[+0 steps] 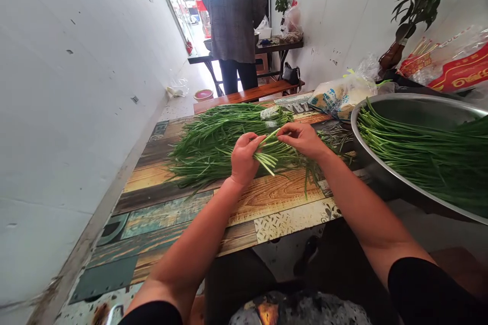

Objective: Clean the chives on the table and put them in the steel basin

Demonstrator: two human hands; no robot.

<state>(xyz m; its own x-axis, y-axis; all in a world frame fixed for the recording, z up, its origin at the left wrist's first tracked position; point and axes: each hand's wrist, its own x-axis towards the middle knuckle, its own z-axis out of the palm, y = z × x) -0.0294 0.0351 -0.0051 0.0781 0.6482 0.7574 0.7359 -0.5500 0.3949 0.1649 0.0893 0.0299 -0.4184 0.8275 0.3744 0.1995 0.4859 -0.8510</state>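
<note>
My left hand [244, 158] is closed around a small bunch of garlic chives [268, 161], their pale stem ends pointing right and toward me. Thumb and forefinger of my right hand [302, 140] pinch the pale end of a stalk that sticks up from this bunch. Beneath and behind both hands, a large heap of garlic chives [213, 134] lies across the table, with pale bindings [270, 112] around some stems. Loose trimmings [337, 134] lie to the right of my right hand.
A wide metal basin [383, 163] holding long chives stands at the right. Plastic bags [339, 96] and a potted plant [404, 30] are behind it. Beyond the wood-patterned table [168, 213], a person [234, 15] stands by a bench [244, 95] and another table. A white wall runs along the left.
</note>
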